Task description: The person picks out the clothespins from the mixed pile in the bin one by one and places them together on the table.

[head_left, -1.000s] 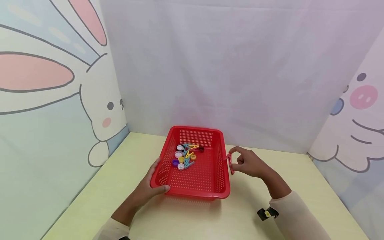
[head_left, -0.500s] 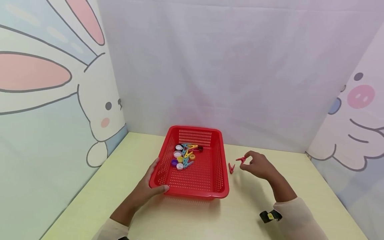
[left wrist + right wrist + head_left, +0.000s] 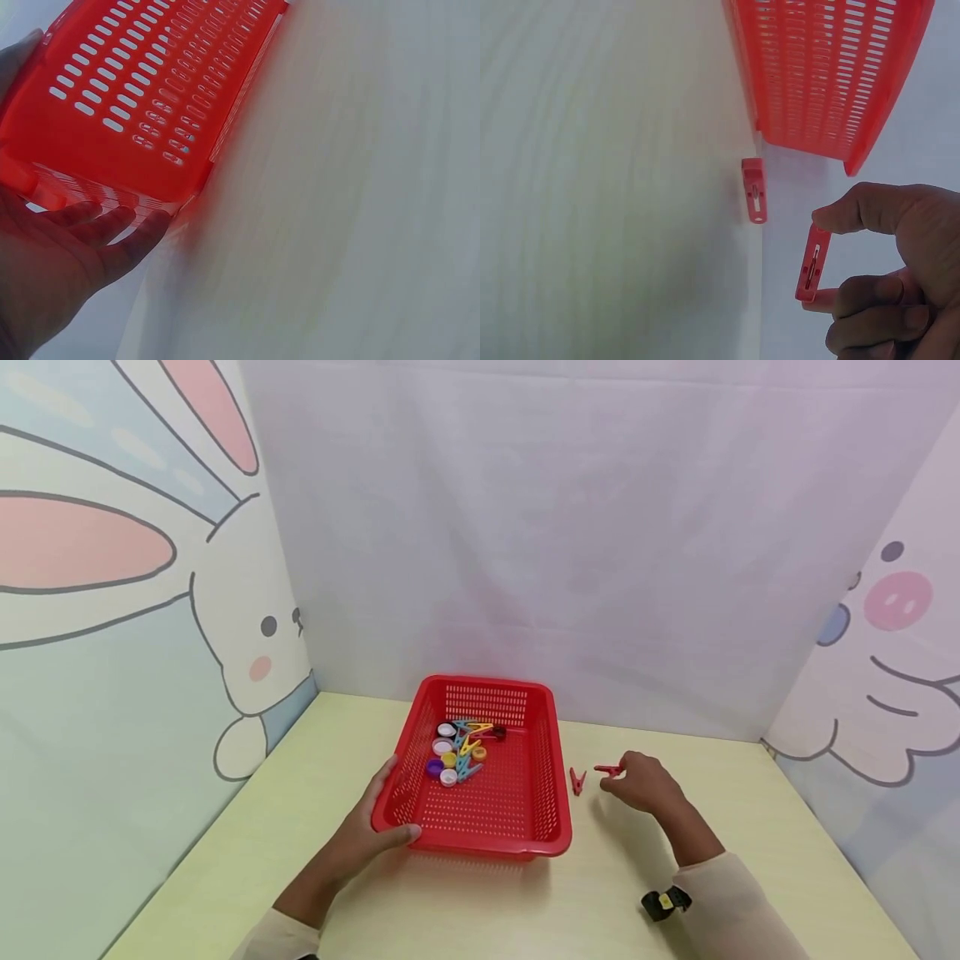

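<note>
My left hand (image 3: 366, 828) grips the near left corner of a red plastic basket (image 3: 487, 843), thumb over the rim; in the left wrist view its fingers lie against the outer wall. To the right of the basket, my right hand (image 3: 643, 783) pinches a red clothespin (image 3: 609, 770) between thumb and finger. The right wrist view shows this held clothespin (image 3: 814, 262) gripped end to end. A second red clothespin (image 3: 577, 781) lies on the table between the basket and my right hand.
Inside the basket, toward its left side, lie several blue and yellow clothespins (image 3: 471, 748) and several bottle caps (image 3: 447, 777) in white, purple and yellow. The pale yellow table (image 3: 697, 768) meets a light curtain (image 3: 637, 610) behind and cartoon-printed walls at both sides.
My right hand has moved right, away from the basket's edge, and then lower, with the clothespin in its fingers. The other red clothespin, my left hand and the basket stay put.
</note>
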The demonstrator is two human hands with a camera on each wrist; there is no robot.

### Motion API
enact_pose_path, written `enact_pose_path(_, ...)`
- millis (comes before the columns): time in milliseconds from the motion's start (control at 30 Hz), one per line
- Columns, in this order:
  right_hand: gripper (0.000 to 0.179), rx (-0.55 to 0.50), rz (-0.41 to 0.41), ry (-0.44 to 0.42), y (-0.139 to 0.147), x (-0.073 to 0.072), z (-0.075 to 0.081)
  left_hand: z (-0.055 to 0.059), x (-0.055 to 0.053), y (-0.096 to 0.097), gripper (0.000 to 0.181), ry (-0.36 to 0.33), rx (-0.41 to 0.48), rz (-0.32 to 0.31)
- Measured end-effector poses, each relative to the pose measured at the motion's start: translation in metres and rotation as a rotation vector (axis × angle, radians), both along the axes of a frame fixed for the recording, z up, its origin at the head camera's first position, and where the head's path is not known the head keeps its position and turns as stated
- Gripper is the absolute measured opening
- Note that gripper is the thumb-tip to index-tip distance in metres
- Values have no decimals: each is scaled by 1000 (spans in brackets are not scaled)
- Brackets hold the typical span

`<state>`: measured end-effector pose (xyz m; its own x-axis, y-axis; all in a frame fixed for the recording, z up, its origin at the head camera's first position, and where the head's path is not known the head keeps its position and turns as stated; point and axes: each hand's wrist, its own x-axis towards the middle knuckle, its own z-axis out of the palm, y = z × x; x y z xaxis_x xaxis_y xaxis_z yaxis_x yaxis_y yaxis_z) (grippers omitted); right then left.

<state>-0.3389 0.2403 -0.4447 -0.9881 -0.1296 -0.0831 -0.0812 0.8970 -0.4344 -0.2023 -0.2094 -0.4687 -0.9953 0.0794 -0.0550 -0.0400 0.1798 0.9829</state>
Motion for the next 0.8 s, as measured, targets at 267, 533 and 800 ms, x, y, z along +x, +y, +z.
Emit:
enact_pose_path(267, 32, 69, -63, -55, -3, -1, -11, 1, 1, 0, 119, 4, 2, -3)
enact_pose_path(533, 29, 85, -63, -69, -1, -1, -14, 0, 0, 0, 119, 11, 3, -8)
enact_pose_path(800, 34, 83, -72, -93, 1, -4, -19, -1, 0, 0, 119, 13, -5, -2)
